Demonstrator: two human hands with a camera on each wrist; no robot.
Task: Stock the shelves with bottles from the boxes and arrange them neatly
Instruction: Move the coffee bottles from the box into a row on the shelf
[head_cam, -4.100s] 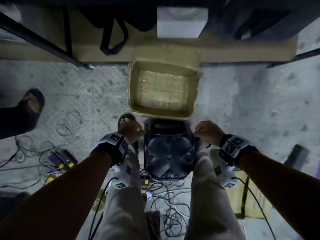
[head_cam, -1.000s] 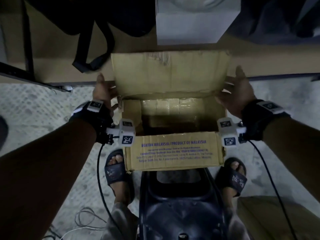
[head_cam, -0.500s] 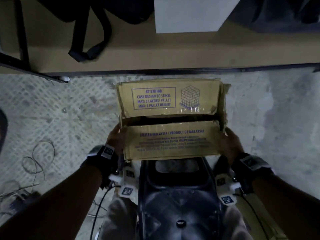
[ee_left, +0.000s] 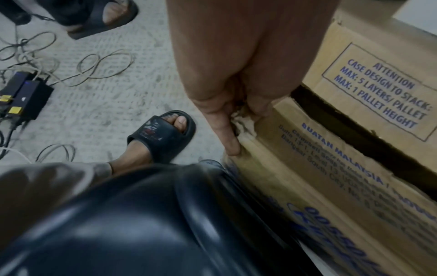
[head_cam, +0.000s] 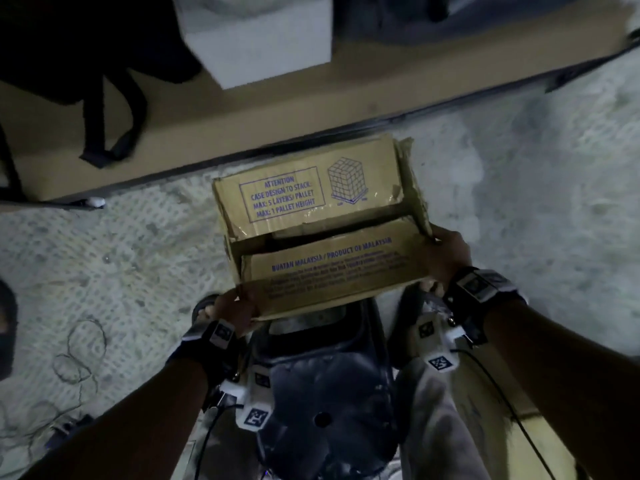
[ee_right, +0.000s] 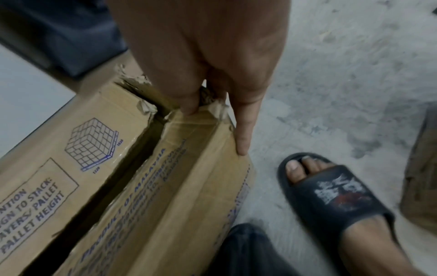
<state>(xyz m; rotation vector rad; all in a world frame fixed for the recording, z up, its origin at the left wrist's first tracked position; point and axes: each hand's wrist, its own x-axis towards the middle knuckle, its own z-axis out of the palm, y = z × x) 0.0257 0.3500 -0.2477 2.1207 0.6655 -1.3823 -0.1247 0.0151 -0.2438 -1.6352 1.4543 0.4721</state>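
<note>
A brown cardboard box (head_cam: 322, 216) with blue print sits in front of my knees, its two top flaps folded nearly together with a dark gap between them. Its contents are hidden. My left hand (head_cam: 235, 310) grips the near left corner; in the left wrist view the thumb presses on the box (ee_left: 354, 168) top flap and a finger lies along the torn edge. My right hand (head_cam: 450, 258) grips the near right corner of the box (ee_right: 118, 168) the same way. No bottles show.
A dark plastic stool (head_cam: 322, 393) stands between my legs, against the box. Beyond the box runs a low tan shelf board (head_cam: 381, 95) with a white box (head_cam: 263, 39) and a black strap (head_cam: 110, 109). Cables and power adapters (ee_left: 23, 97) lie at left, near another person's sandalled foot (ee_left: 94, 15).
The box stood open with my hands at its far flap a second ago. The flaps are now folded over and both hands have come back to the near corners.
</note>
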